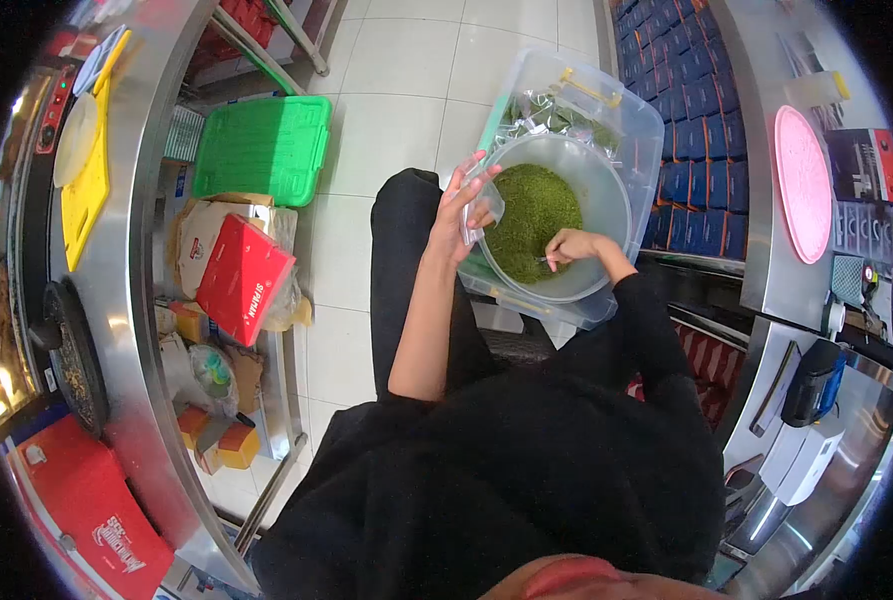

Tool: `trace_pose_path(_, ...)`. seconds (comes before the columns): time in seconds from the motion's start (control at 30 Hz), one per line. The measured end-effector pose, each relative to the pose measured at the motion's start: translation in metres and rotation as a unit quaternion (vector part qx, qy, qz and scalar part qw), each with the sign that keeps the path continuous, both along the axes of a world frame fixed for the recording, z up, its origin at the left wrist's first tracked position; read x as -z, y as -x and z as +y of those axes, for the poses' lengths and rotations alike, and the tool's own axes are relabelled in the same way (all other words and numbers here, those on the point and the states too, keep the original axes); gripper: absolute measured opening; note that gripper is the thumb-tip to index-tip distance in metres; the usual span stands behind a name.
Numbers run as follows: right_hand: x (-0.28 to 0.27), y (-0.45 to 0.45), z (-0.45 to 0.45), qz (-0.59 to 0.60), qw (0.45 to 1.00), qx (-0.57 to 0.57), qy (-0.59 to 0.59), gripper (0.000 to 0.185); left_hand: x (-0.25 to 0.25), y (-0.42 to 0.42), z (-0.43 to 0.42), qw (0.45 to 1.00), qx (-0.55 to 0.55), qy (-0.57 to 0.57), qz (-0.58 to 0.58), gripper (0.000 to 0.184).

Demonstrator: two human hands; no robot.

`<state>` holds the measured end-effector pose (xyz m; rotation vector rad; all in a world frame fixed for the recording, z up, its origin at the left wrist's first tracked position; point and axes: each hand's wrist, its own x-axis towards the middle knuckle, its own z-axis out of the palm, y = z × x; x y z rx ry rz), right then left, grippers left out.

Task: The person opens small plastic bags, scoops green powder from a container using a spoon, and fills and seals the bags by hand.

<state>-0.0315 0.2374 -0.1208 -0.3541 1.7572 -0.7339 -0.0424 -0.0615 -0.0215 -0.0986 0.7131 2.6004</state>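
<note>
My left hand is closed on a small clear plastic bag, held upright at the left rim of a large translucent round tub. Green crumbly powder covers much of the tub's bottom. Inside the tub, my right hand pinches the handle of a small spoon, whose bowl end is at the powder and hard to make out. Under the tub is a clear plastic storage box. Clear bags with green contents lie in the box's far end.
To the left, a green lidded crate and a red box sit on a low shelf by the steel counter. Stacked dark blue boxes fill the right shelf. A pink round board lies on the right counter.
</note>
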Motion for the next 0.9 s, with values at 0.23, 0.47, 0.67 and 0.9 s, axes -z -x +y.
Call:
trace_pose_path(0.23,-0.114,-0.008,0.009,0.134,0.963,0.235,0.016,0.021,-0.001,-0.003,0.007,1.0,0.019,0.016,0.012,0.061)
trace_pose_path(0.47,-0.154,-0.033,0.017,0.208,0.903,0.371,0.055,0.023,0.003,-0.012,0.03,0.901,-0.034,0.377,0.212,0.065)
trace_pose_path(0.67,-0.178,-0.055,-0.014,0.368,0.827,0.423,0.038,0.022,-0.003,-0.025,0.052,0.801,-0.055,0.485,0.347,0.064)
trace_pose_path(0.9,-0.173,-0.08,-0.055,0.539,0.746,0.39,-0.023,0.022,-0.006,-0.029,0.056,0.795,-0.045,0.502,0.336,0.063)
